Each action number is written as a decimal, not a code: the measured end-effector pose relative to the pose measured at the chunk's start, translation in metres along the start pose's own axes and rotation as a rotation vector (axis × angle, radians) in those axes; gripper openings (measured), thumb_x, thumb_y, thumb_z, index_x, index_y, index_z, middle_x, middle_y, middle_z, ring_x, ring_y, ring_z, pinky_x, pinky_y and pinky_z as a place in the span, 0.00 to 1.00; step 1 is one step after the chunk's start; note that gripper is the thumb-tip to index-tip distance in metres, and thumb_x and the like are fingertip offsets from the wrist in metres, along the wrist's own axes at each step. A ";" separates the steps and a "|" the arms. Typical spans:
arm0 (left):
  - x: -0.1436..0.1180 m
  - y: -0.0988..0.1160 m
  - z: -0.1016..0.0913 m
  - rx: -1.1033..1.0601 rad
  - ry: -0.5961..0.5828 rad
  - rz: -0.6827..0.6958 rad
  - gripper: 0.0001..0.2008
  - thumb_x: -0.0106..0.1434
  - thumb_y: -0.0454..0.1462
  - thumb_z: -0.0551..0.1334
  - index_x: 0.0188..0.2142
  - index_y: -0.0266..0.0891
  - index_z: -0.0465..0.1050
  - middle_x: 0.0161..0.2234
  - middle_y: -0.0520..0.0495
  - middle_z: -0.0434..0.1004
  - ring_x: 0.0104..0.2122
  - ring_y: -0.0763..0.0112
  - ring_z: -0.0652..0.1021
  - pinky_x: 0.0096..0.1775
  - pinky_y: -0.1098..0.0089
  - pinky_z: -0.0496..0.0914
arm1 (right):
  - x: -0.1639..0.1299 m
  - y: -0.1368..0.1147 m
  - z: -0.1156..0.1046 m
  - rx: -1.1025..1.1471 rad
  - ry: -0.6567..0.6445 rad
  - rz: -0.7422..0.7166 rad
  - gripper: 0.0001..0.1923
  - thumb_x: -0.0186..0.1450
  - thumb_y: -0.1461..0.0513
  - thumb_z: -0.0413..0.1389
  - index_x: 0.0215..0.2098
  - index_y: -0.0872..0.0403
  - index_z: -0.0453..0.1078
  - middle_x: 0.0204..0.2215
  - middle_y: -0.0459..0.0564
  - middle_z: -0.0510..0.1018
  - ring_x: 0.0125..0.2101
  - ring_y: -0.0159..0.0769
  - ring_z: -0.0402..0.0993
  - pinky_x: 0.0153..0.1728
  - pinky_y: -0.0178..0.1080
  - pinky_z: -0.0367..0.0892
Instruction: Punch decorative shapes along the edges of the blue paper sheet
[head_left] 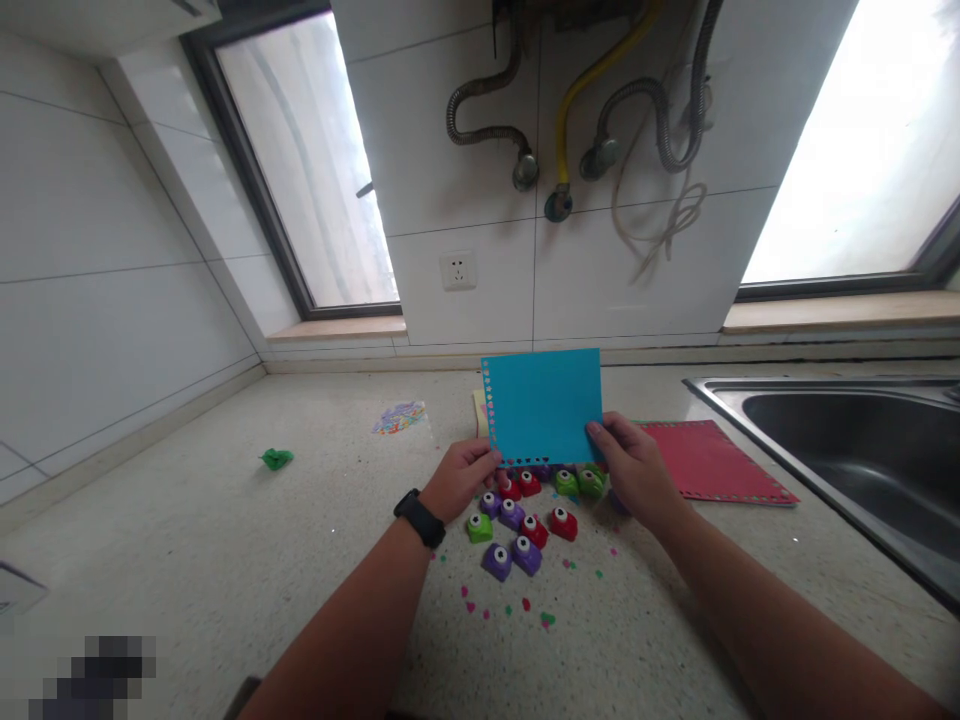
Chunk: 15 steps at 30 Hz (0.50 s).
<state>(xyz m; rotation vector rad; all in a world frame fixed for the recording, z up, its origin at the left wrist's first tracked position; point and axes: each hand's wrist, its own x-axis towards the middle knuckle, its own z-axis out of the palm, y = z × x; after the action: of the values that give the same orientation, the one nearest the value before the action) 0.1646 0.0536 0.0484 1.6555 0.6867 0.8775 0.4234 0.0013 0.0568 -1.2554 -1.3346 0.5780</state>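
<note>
A sheet of blue paper is held up, tilted toward me, above the counter. Small shaped holes run down its left edge and along part of its bottom edge. My left hand pinches the lower left corner, and a dark watch band circles that wrist. At the lower right edge my right hand grips the sheet between thumb and fingers. Below it stand several small craft punches in purple, red and green; some are partly hidden by the paper and hands.
A red paper sheet with punched edges lies at right, beside the steel sink. Tiny paper cutouts are scattered in front. A green crumpled piece and a patterned clear sheet lie at left. Pipes hang on the tiled wall.
</note>
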 end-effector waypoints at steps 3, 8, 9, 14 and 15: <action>-0.001 0.002 0.002 -0.025 -0.010 0.001 0.20 0.65 0.50 0.61 0.30 0.34 0.72 0.26 0.44 0.77 0.23 0.75 0.68 0.26 0.73 0.57 | -0.001 -0.002 0.002 0.032 -0.010 0.014 0.18 0.68 0.47 0.55 0.33 0.53 0.67 0.25 0.45 0.67 0.26 0.33 0.62 0.28 0.36 0.60; -0.005 0.010 0.006 -0.067 -0.072 0.002 0.24 0.62 0.55 0.62 0.31 0.33 0.74 0.26 0.43 0.77 0.21 0.76 0.68 0.24 0.73 0.57 | -0.005 -0.008 0.008 0.127 -0.023 0.062 0.17 0.67 0.47 0.56 0.33 0.52 0.67 0.24 0.43 0.66 0.23 0.32 0.61 0.24 0.36 0.59; -0.006 0.011 0.007 -0.068 -0.095 0.001 0.25 0.61 0.55 0.62 0.30 0.32 0.75 0.26 0.43 0.76 0.21 0.76 0.67 0.24 0.73 0.57 | -0.006 -0.010 0.009 0.133 -0.030 0.065 0.18 0.67 0.47 0.56 0.33 0.52 0.66 0.23 0.43 0.65 0.22 0.32 0.61 0.23 0.36 0.59; -0.009 0.012 0.011 -0.025 -0.141 -0.010 0.26 0.65 0.53 0.61 0.28 0.31 0.78 0.21 0.46 0.71 0.21 0.76 0.67 0.25 0.72 0.58 | -0.008 -0.013 0.011 0.136 -0.094 0.077 0.18 0.66 0.46 0.56 0.34 0.52 0.67 0.23 0.43 0.64 0.22 0.32 0.61 0.22 0.36 0.58; -0.009 0.012 0.011 -0.017 -0.132 -0.015 0.25 0.65 0.53 0.61 0.28 0.31 0.79 0.21 0.46 0.71 0.21 0.76 0.67 0.26 0.72 0.58 | -0.008 -0.013 0.010 0.138 -0.105 0.078 0.18 0.66 0.46 0.56 0.34 0.52 0.67 0.23 0.43 0.64 0.22 0.32 0.61 0.22 0.36 0.58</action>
<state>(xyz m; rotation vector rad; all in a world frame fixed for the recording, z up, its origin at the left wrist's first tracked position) 0.1685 0.0370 0.0569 1.6750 0.5988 0.7540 0.4078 -0.0063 0.0630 -1.1809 -1.3133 0.7871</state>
